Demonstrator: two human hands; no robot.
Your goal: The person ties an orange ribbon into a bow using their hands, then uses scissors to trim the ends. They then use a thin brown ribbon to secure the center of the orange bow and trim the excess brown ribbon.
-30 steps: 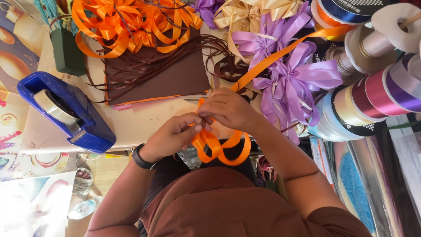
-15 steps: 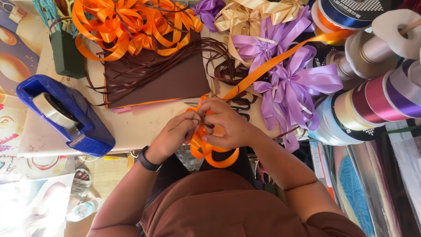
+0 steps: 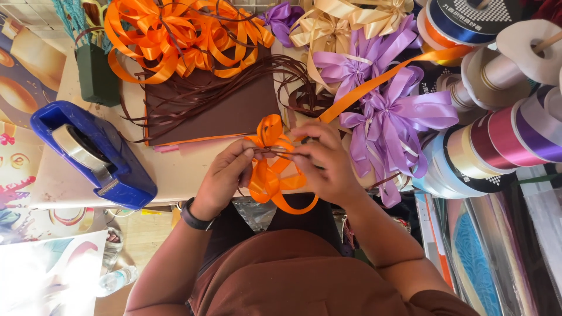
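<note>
Both hands meet just above the near edge of the bench, forearms coming up from the bottom of the view and angling inward. Left hand [image 3: 225,175], a dark watch [image 3: 195,215] on its wrist, has its fingers curled and pinched shut on the middle of an orange ribbon bow [image 3: 270,169], thumb and fingertips pressing against the loops. Right hand [image 3: 325,164] faces it from the other side, fingers bent and closed on the same bow and on a thin dark brown strand [image 3: 275,153] that runs across between the two hands. The bow sits between the hands, its loops fanning above and below the fingers, the lowest loop hanging past the bench edge over the person's lap.

Behind the hands lies a brown sheet [image 3: 216,108] with thin brown strips, and beyond it a heap of orange bows [image 3: 175,35]. A blue tape dispenser [image 3: 93,155] stands to the left. Purple bows [image 3: 386,111] lie just right of the right hand, with ribbon spools [image 3: 503,134] further right.
</note>
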